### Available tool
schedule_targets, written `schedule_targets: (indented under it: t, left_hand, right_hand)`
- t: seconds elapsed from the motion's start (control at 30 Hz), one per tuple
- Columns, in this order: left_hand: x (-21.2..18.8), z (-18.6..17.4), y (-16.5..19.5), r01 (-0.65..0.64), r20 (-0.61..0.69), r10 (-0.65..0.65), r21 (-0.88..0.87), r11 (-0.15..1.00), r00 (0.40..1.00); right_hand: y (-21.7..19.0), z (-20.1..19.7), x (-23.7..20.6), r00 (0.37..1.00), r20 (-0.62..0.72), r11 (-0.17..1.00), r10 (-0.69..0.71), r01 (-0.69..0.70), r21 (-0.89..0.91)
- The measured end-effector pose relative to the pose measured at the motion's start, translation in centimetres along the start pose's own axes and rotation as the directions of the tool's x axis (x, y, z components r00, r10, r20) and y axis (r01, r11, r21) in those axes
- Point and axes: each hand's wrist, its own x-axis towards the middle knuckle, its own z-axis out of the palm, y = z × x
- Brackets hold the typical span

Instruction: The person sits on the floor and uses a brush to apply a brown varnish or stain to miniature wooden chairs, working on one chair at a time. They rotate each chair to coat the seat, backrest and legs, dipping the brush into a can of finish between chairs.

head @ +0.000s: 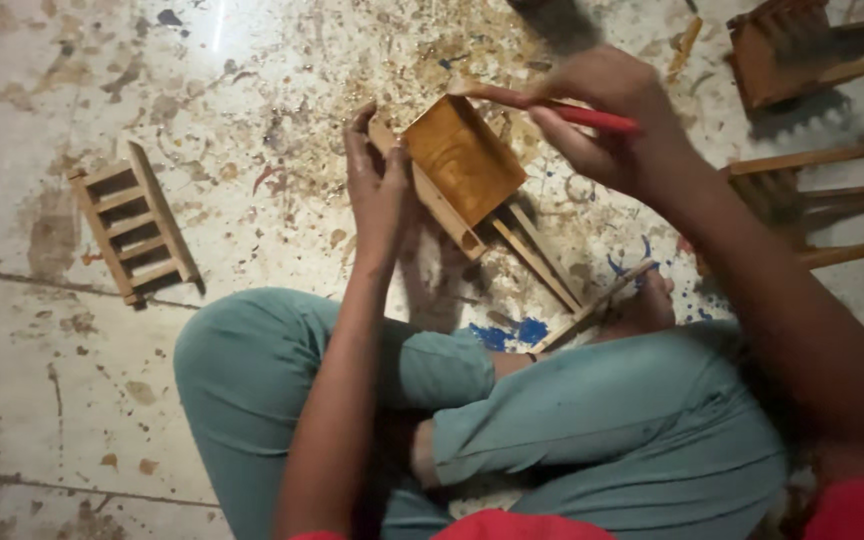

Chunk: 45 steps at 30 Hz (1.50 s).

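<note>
A small wooden chair (pixel 462 165) coated in brown varnish is held tilted over the floor in front of my crossed legs. My left hand (pixel 377 185) grips its back edge on the left side. My right hand (pixel 602 110) holds a red-handled brush (pixel 567 110) whose tip touches the top corner of the chair's seat. The chair's thin legs (pixel 542 260) point down toward my foot.
An unpainted slatted wooden piece (pixel 134 225) lies on the stained floor at left. Other small wooden chairs (pixel 812 195) stand at the right, and another one (pixel 782 50) at top right. Blue paint spots (pixel 512 332) mark the floor by my foot.
</note>
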Motion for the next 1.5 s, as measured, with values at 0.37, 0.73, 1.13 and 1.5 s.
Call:
schedule_targets:
  t: [0.37, 0.73, 1.13, 1.5]
  left_hand:
    - [1.0, 0.0, -2.5, 0.079, 0.021, -0.076, -0.297, 0.952, 0.997]
    - [1.9, -0.9, -6.0, 0.017, 0.086, 0.017, -0.383, 0.923, 0.996]
    - [1.9, -1.0, -6.5, -0.044, 0.09, 0.075, -0.311, 0.949, 0.993]
    - [1.8, -0.5, -6.8, 0.047, 0.074, -0.017, -0.423, 0.905, 0.997]
  right_hand:
    - [-6.4, -5.8, -7.3, 0.927, 0.222, 0.941, 0.302, -0.253, -0.223]
    - [-9.0, -2.3, -9.8, 0.952, 0.068, 0.955, 0.298, -0.298, -0.002]
    - [-9.4, -2.1, -9.2, 0.939, 0.148, 0.951, 0.309, -0.3, -0.078]
    - [-10.9, -2.6, -7.9, 0.926, 0.186, 0.943, 0.328, -0.333, -0.005]
